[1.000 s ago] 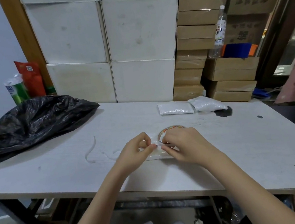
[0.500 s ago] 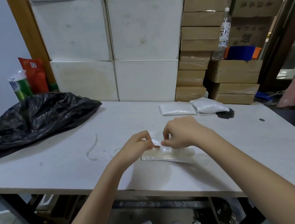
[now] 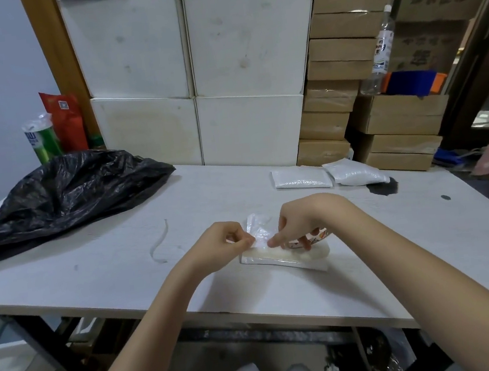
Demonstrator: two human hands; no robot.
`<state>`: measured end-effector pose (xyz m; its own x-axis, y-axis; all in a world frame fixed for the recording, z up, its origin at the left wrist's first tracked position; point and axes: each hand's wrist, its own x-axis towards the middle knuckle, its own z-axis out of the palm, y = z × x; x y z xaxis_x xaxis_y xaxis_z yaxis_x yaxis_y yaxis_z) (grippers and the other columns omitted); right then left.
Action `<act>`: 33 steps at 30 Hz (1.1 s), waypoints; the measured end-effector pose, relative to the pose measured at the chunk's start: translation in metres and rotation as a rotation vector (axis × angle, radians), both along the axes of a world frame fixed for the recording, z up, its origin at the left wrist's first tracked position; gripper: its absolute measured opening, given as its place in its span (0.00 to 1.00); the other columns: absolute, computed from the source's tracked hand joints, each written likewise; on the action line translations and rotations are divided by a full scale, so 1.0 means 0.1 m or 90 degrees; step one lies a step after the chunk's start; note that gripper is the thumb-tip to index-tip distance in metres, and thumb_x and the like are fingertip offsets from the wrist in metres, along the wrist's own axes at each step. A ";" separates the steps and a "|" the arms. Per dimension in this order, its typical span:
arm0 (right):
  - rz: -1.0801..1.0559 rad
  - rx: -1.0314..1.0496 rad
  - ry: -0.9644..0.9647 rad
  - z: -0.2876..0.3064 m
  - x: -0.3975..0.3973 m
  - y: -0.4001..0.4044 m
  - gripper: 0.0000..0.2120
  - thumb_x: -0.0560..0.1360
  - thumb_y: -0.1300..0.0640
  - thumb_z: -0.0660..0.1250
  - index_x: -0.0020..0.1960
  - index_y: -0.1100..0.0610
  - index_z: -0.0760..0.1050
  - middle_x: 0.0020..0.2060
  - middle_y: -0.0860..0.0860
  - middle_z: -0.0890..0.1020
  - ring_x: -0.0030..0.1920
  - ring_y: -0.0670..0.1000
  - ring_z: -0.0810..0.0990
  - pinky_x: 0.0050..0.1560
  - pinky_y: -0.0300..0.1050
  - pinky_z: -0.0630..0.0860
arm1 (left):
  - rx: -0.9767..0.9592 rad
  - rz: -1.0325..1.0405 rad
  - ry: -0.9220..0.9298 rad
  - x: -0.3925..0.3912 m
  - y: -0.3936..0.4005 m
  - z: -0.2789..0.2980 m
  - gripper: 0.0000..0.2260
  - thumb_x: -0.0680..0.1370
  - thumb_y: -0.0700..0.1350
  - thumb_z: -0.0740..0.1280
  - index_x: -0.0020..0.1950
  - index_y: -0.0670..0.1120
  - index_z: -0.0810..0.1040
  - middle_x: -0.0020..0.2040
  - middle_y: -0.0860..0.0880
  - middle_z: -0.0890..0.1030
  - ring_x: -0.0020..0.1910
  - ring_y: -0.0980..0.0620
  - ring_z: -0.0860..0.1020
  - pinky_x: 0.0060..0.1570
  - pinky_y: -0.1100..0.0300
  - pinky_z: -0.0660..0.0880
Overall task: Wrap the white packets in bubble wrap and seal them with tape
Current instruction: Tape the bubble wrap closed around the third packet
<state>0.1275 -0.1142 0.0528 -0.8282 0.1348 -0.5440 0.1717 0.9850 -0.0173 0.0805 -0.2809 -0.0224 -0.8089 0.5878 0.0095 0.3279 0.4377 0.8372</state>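
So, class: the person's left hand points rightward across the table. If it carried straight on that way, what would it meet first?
The left hand already pinches the clear crinkled bubble wrap. Just beyond that, it would most likely meet the right hand, whose fingertips sit almost touching; depth is hard to judge.

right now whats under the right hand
Under the right hand part of a tape roll with a printed rim shows, and below it the wrapped packet lying on the table. The hand covers most of the roll.
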 end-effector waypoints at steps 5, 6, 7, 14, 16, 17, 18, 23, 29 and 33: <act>-0.021 -0.024 0.028 -0.07 0.00 0.02 0.17 0.72 0.38 0.64 0.39 0.52 0.77 0.33 0.49 0.81 0.32 0.49 0.72 0.33 0.39 0.67 | -0.039 0.037 0.056 0.02 0.01 -0.05 0.08 0.74 0.46 0.69 0.37 0.46 0.76 0.42 0.51 0.78 0.40 0.56 0.77 0.38 0.65 0.70; -0.027 -0.028 0.028 -0.07 0.00 0.01 0.16 0.72 0.39 0.65 0.39 0.53 0.76 0.34 0.50 0.81 0.31 0.49 0.72 0.33 0.39 0.67 | -0.050 0.041 0.056 0.02 0.02 -0.06 0.09 0.74 0.46 0.69 0.35 0.46 0.76 0.38 0.53 0.77 0.35 0.58 0.75 0.34 0.65 0.68; -0.031 -0.028 0.026 -0.08 0.00 0.00 0.16 0.72 0.40 0.65 0.38 0.53 0.75 0.35 0.50 0.81 0.30 0.49 0.72 0.32 0.39 0.68 | -0.054 0.046 0.053 0.02 0.02 -0.07 0.10 0.74 0.46 0.69 0.35 0.46 0.76 0.32 0.55 0.75 0.30 0.59 0.72 0.31 0.66 0.66; -0.023 0.010 0.035 -0.12 -0.04 -0.06 0.17 0.71 0.41 0.66 0.34 0.53 0.74 0.28 0.48 0.78 0.31 0.50 0.74 0.34 0.40 0.67 | -0.040 0.071 0.042 0.05 0.01 -0.09 0.10 0.75 0.46 0.67 0.35 0.46 0.76 0.21 0.58 0.72 0.21 0.62 0.69 0.27 0.67 0.64; -0.022 0.022 0.037 -0.13 -0.04 -0.08 0.16 0.71 0.41 0.66 0.33 0.53 0.74 0.28 0.47 0.78 0.30 0.50 0.74 0.34 0.40 0.67 | -0.043 0.067 0.047 0.06 0.01 -0.10 0.09 0.76 0.46 0.67 0.36 0.46 0.76 0.26 0.56 0.74 0.24 0.61 0.69 0.28 0.66 0.65; -0.021 0.030 0.039 -0.14 -0.04 -0.09 0.16 0.71 0.42 0.66 0.33 0.53 0.73 0.27 0.47 0.77 0.30 0.49 0.74 0.33 0.40 0.66 | -0.045 0.068 0.053 0.06 0.02 -0.10 0.09 0.75 0.46 0.67 0.36 0.46 0.76 0.27 0.55 0.75 0.26 0.60 0.70 0.30 0.65 0.66; -0.019 0.041 0.042 -0.15 -0.04 -0.10 0.16 0.71 0.42 0.66 0.33 0.52 0.73 0.27 0.46 0.77 0.29 0.49 0.74 0.33 0.40 0.66 | -0.045 0.073 0.060 0.06 0.02 -0.11 0.09 0.75 0.46 0.67 0.35 0.47 0.75 0.28 0.54 0.76 0.27 0.58 0.71 0.31 0.64 0.67; -0.002 0.103 0.042 -0.18 -0.07 -0.17 0.16 0.71 0.44 0.64 0.29 0.52 0.71 0.26 0.45 0.76 0.28 0.46 0.74 0.36 0.40 0.66 | -0.028 0.113 0.050 0.08 0.07 -0.16 0.09 0.73 0.44 0.68 0.34 0.46 0.72 0.31 0.51 0.77 0.30 0.55 0.72 0.34 0.61 0.69; 0.004 0.108 0.030 -0.16 -0.09 -0.18 0.17 0.71 0.42 0.65 0.30 0.52 0.70 0.27 0.45 0.77 0.31 0.47 0.75 0.36 0.40 0.65 | -0.056 0.170 0.270 0.13 0.07 -0.13 0.06 0.76 0.43 0.67 0.49 0.46 0.71 0.45 0.52 0.79 0.47 0.50 0.75 0.44 0.57 0.70; 0.016 0.098 0.033 -0.14 -0.09 -0.19 0.16 0.71 0.42 0.65 0.32 0.53 0.71 0.28 0.45 0.77 0.37 0.49 0.76 0.35 0.40 0.66 | -0.105 -0.048 0.419 0.09 0.23 -0.09 0.06 0.75 0.40 0.66 0.49 0.47 0.81 0.54 0.52 0.79 0.55 0.48 0.73 0.53 0.58 0.69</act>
<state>0.1186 -0.1330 0.0390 -0.8584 0.1922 -0.4755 0.1501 0.9807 0.1253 0.0899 -0.2582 -0.0318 -0.6225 0.6782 0.3906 0.7802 0.4985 0.3778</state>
